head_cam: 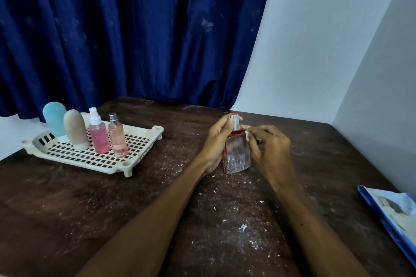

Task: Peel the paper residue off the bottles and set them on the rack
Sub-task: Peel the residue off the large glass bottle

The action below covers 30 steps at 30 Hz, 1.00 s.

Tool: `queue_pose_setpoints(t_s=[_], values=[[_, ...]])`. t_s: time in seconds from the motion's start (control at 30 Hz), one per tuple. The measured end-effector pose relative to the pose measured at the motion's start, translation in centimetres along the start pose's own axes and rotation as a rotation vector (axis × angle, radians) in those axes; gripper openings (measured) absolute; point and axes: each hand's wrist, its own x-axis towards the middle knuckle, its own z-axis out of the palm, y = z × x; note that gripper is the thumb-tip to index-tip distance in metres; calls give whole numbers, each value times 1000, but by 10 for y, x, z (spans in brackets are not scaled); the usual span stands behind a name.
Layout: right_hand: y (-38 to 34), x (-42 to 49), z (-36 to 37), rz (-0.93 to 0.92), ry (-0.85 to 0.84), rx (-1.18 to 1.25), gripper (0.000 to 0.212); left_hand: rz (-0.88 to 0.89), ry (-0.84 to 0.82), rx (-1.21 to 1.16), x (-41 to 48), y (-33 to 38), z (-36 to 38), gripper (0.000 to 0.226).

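From my seat, the peeling step is in hand and the placing has not begun for this one. The clear bottle (237, 155), red-edged with a silver cap, sits just off centre at about 4 o'clock, roughly upright and leaning a little. I cannot tell whether its base touches the table (112, 209).

My left hand (217, 141) is curled round its shoulder and cap from the 9 o'clock side. My right hand (270, 144) comes in from 3 o'clock, thumb and forefinger pinching a pale scrap of paper (247, 134) at the bottle's upper corner.

The rack (155, 132) lies well apart, at 9 o'clock from the bottle. It already carries four bottles in a row: a blue one (54, 119), a tan one (75, 129), a pink sprayer (99, 137) and a smaller pink one (117, 139). Open mesh shows on their 3 o'clock side.

I judge the next move to be a slow pull on that scrap, away from the glass, while the left hand holds firm. The glass faces look mostly bare, though reflections make that uncertain, so I would turn the bottle and check before carrying it across. White flecks (243, 228) litter the table at 6 o'clock.
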Motion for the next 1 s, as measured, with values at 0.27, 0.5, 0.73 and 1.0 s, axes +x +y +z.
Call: queue_pose_setpoints(t_s=[0.27,0.5,0.73,1.0], values=[[-9,0,3,-56,-5,77,18,22,2,20,0,-2,-1,28],[-2,-2,0,0,-70,82,15,7,49,36,3,-4,-5,28],[-17,-4,2,-108,-410,206,16,-8,143,63,5,-7,-9,31],[-10,-4,5,-91,-280,125,17,-61,168,-50,6,-7,-10,33]])
